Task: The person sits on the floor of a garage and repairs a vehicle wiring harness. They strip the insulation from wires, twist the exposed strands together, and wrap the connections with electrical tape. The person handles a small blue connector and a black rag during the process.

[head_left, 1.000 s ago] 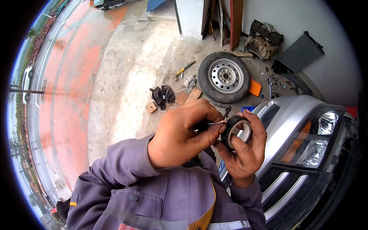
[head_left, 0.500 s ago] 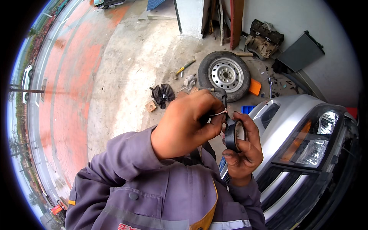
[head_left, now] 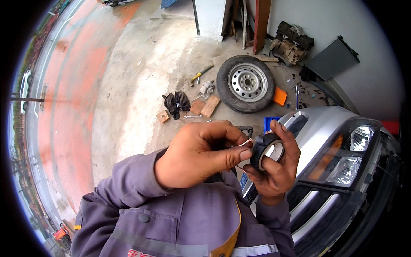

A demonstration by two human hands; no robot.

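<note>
My left hand [head_left: 195,152] is closed, with thumb and forefinger pinching a thin pale wire [head_left: 245,142] whose end looks like bare copper. Close beside that wire end, my right hand [head_left: 278,173] grips a roll of black electrical tape [head_left: 257,155]. One finger reaches into the roll's pale core, while the thumb and other fingers lie around its outside. The tape's edge comes very near the wire, but I cannot tell whether they touch. Behind the left fingertips a dark cable [head_left: 245,128] shows partly.
At right stands a silver car front with a headlight [head_left: 351,156]. A wheel [head_left: 247,83] lies on the concrete ahead, near an orange piece [head_left: 280,96] and a blue tray [head_left: 270,123]. A hammer [head_left: 201,73], wooden blocks [head_left: 209,106], a wrench [head_left: 193,116] and a black bag [head_left: 176,104] lie farther left.
My left hand has lowered slightly, its thumb now stretched toward the tape. The tape roll has turned, showing more of its core. The wrench and wooden blocks have come into sight.
</note>
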